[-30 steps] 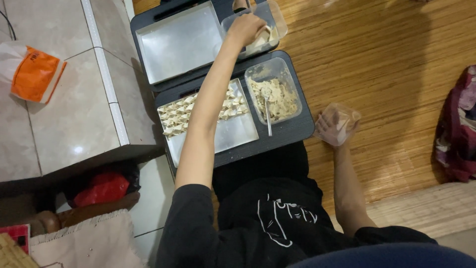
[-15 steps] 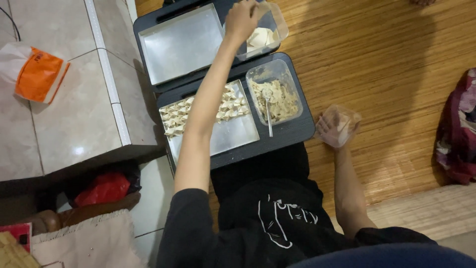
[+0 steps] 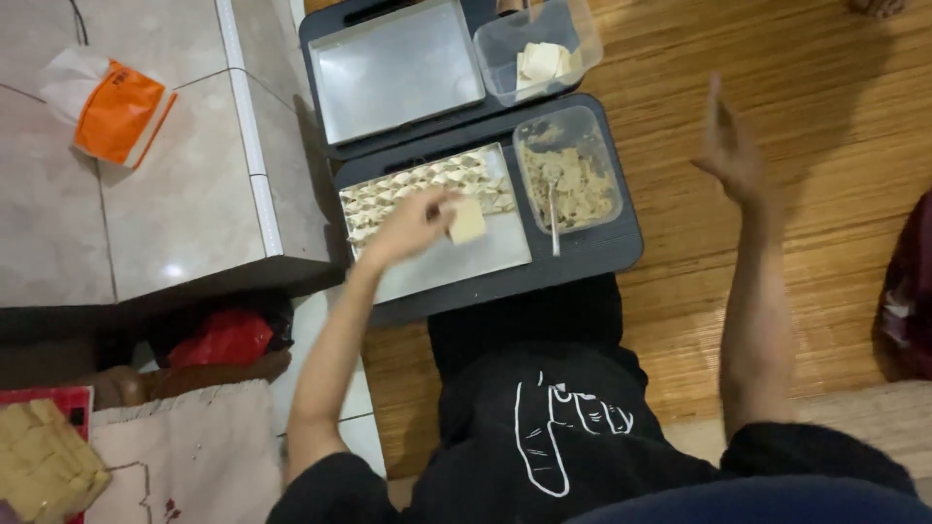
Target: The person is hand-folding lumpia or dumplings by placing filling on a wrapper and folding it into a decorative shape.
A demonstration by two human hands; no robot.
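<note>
Left hand (image 3: 413, 223) pinching pale wrapper square (image 3: 467, 221) over near metal tray (image 3: 485, 254), frame centre. Right hand (image 3: 730, 150) raised, fingers spread, empty. Folded dumplings (image 3: 408, 189) fill tray's upper half; lower half bare. Filling tub (image 3: 568, 170) still part full; upper tray (image 3: 393, 68) unused.

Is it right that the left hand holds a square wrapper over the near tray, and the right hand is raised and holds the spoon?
Not quite. The head view shows the right hand raised but empty; the spoon rests in the filling tub. The left hand does hold a square wrapper over the near tray.
</note>
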